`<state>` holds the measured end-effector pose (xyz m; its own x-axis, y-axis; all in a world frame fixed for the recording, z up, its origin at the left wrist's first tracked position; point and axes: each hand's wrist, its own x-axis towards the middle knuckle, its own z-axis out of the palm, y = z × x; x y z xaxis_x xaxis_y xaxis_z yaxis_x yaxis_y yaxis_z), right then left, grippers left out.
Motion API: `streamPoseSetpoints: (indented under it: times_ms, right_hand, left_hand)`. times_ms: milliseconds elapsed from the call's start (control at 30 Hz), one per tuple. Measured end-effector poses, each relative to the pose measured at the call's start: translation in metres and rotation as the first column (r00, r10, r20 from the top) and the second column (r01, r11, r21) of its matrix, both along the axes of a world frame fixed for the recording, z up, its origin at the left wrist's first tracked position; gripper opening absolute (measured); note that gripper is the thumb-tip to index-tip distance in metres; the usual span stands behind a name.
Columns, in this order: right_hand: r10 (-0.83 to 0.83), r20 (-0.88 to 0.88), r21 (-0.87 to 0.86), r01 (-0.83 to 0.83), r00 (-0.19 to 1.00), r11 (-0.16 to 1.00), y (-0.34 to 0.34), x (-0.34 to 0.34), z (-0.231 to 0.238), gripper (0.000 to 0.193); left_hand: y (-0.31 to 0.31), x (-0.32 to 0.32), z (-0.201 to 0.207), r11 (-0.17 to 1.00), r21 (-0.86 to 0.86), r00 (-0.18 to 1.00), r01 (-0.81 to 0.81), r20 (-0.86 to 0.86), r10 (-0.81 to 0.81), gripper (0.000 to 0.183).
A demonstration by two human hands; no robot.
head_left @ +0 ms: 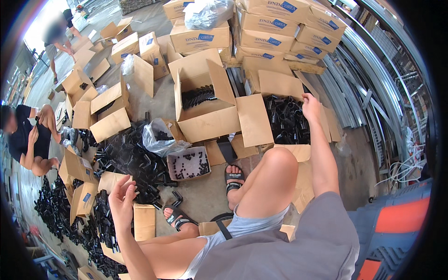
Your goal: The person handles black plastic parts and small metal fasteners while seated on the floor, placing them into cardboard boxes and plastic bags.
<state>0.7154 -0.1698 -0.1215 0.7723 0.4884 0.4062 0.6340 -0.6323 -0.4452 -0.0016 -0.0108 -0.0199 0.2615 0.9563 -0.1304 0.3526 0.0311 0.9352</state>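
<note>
My right hand (pixel 311 108) is at the right rim of an open cardboard box (pixel 254 120) full of glossy black tube-shaped parts (pixel 285 116). Its fingers are curled, and whatever they may hold is hidden. On the other side, my left hand (pixel 122 199) hovers beside a cardboard flap (pixel 144 221), fingers loosely bent and apart, nothing visible in them. Loose black parts (pixel 133 156) lie heaped beyond it. A small pale box (pixel 189 163) with little black pieces stands between my hands, beyond my feet.
A larger open box (pixel 205 126) holds neatly rowed black parts. Sealed cartons (pixel 270 25) are stacked on a pallet at the back. Long metal profiles (pixel 354 88) lie at right. A crouching co-worker (pixel 35 140) works at left; another person (pixel 58 37) bends farther off.
</note>
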Motion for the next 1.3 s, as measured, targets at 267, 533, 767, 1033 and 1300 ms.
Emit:
streamPoseSetpoints:
  times_ms: [267, 533, 767, 1033, 1300]
  right_hand:
    - [0.253, -0.289, 0.373, -0.135, 0.923, 0.918, -0.031, -0.106, 0.088, 0.046]
    - [0.757, -0.303, 0.639, -0.466, 0.578, 0.612, 0.014, -0.338, 0.152, 0.033]
    - [0.694, -0.655, 0.320, -0.724, 0.298, 0.612, 0.073, -0.430, 0.121, 0.017]
    - [0.783, -0.554, 0.128, -0.900, 0.283, 0.417, 0.093, -0.452, 0.109, 0.020]
    - [0.719, -0.615, -0.063, -0.929, 0.324, 0.364, 0.190, -0.383, 0.097, 0.026]
  left_hand:
    - [0.037, -0.006, -0.071, 0.893, -0.262, 0.762, 0.365, -0.467, -0.448, 0.025]
    - [0.012, 0.013, -0.214, 0.968, -0.229, 0.396, 0.101, -0.883, -0.250, 0.044]
    - [-0.058, 0.022, -0.358, 0.986, -0.005, 0.420, 0.166, -0.904, -0.075, 0.037]
    - [-0.047, 0.034, -0.359, 0.998, -0.018, 0.558, -0.055, -0.830, 0.016, 0.037]
    - [-0.017, 0.037, -0.330, 0.875, -0.281, 0.732, -0.395, -0.671, 0.115, 0.042]
